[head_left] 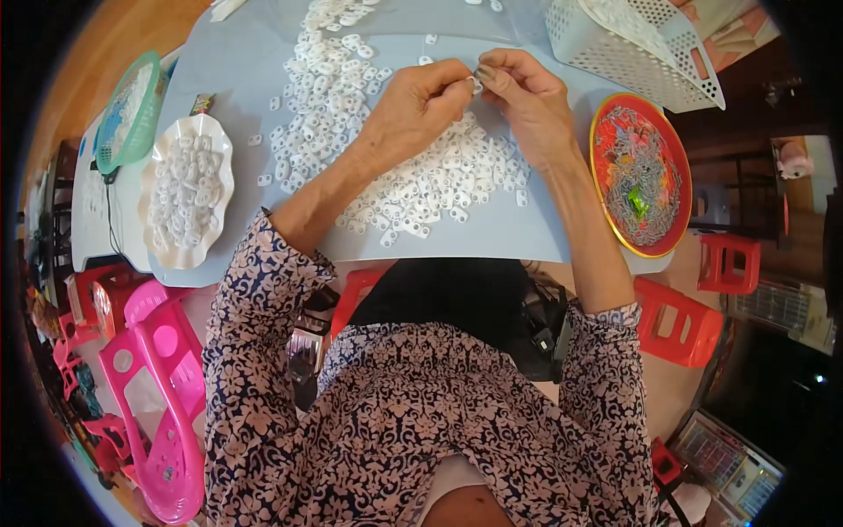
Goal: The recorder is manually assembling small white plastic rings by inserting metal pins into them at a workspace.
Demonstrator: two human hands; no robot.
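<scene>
Over the table, my left hand point(430, 98) and my right hand point(531, 101) meet fingertip to fingertip. A small white plastic piece point(478, 86) shows between them, pinched by my left thumb and forefinger. My right thumb and forefinger are pressed together close against it; whatever they grip is too small to name. Beneath my hands spreads a large heap of similar white plastic pieces point(421, 189), flat and rounded with holes. By my right forearm is a red round tray point(600, 189) with a gold rim, filled with small grey metal parts point(645, 158) and a bright green object point(637, 204).
On the left stand a white wavy-edged dish point(162, 250) of white pieces and a green basket point(154, 110). A white perforated basket point(615, 66) occupies the far right. Beside the grey-blue table point(299, 250) are a pink plastic chair point(171, 422) and red stools point(676, 321).
</scene>
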